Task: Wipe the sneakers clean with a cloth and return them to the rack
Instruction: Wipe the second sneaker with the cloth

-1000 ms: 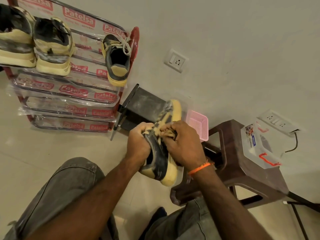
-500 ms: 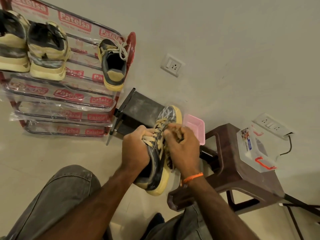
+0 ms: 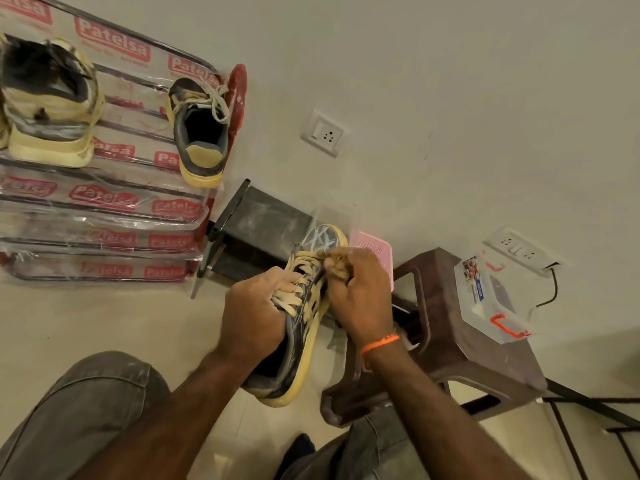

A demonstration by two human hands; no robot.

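Note:
I hold a dark sneaker [image 3: 300, 344] with a yellow sole and yellow laces above the floor, toe pointing away. My left hand [image 3: 256, 313] grips it around the collar and laces. My right hand [image 3: 363, 296] is closed on a small tan wad that looks like a cloth [image 3: 337, 268], pressed against the upper near the toe. The matching sneaker [image 3: 201, 140] stands on the top shelf of the shoe rack [image 3: 104, 199], heel toward me. A bulkier worn sneaker [image 3: 48, 105] sits to its left on the same shelf.
A black box [image 3: 263, 223] and a pink basket [image 3: 374, 247] stand against the wall behind the held sneaker. To the right, a brown plastic stool [image 3: 443, 341] carries a clear plastic box [image 3: 485, 296]. My knees fill the bottom of the view.
The sneaker has tipped so its toe and upper face up more. My right hand has slid forward along the laces toward the toe. The view has shifted slightly.

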